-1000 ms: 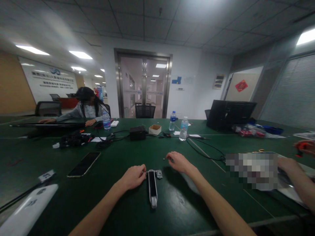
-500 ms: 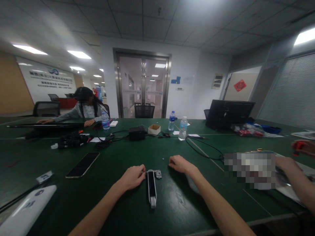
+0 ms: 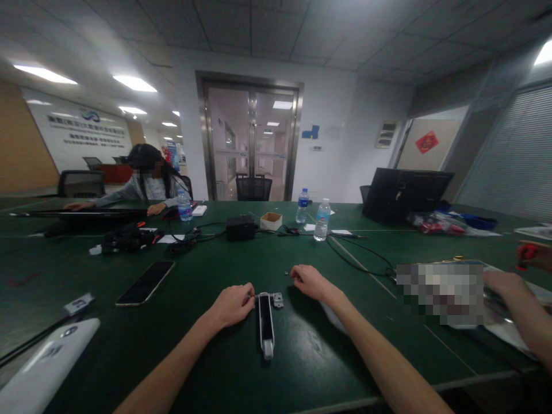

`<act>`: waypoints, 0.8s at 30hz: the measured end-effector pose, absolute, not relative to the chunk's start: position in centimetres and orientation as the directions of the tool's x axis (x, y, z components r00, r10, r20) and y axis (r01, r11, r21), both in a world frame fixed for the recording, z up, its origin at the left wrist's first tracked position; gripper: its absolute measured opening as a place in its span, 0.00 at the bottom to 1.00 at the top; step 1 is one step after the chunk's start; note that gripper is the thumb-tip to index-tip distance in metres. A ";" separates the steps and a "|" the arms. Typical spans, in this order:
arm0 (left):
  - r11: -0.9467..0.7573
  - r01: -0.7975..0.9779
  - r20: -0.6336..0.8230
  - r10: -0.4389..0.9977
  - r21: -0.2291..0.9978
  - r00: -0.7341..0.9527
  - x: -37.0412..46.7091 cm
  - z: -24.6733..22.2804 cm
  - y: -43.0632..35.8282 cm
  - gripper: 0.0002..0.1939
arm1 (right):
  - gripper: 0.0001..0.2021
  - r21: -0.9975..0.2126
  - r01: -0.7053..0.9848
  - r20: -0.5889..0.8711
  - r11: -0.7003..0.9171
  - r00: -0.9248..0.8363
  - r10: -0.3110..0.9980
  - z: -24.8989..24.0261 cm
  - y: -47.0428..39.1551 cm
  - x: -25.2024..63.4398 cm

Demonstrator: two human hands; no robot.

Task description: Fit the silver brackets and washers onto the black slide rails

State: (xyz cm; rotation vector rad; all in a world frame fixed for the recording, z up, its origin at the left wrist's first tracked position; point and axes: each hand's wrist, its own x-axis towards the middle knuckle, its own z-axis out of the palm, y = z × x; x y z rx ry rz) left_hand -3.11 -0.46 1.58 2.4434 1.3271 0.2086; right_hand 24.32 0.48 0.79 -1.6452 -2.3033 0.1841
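A slim black-and-white device [image 3: 266,325] with a small metal hinge piece [image 3: 278,300] at its top lies on the green table [image 3: 207,368]. My left hand [image 3: 235,303] is closed at the device's upper left end, its fingertips on a small part there. My right hand [image 3: 308,280] rests on the table up and to the right of the device, fingers curled together beside a tiny metal piece [image 3: 286,273]. Whether anything is between the right fingertips is too small to tell.
A phone [image 3: 145,283] and a white device [image 3: 52,365] lie on the left. Behind are a black box [image 3: 240,228], an open small box [image 3: 271,221], cables and bottles [image 3: 322,220]. Another person's hands [image 3: 509,287] work at the right; a person [image 3: 149,178] sits at the far left.
My right hand has moved slightly left, closer to the tiny metal piece. My left hand stays at the device. The view has tilted a little.
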 end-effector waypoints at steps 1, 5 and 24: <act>-0.496 0.788 -0.015 0.843 0.365 0.538 -3.1 1.6 -0.4 0.11 | 0.09 -0.309 0.872 0.224 0.379 -0.321 0.920 0.8 0.3 23.9; -0.527 0.775 0.178 0.849 0.349 0.497 -2.9 1.3 -0.4 0.13 | 0.06 -0.470 0.693 0.417 0.547 -0.371 0.829 0.7 -0.7 21.2; -0.731 0.597 0.320 0.682 0.329 0.658 -2.9 1.5 -0.9 0.08 | 0.04 -0.643 0.509 0.479 0.572 -0.314 0.819 -0.7 -2.5 16.9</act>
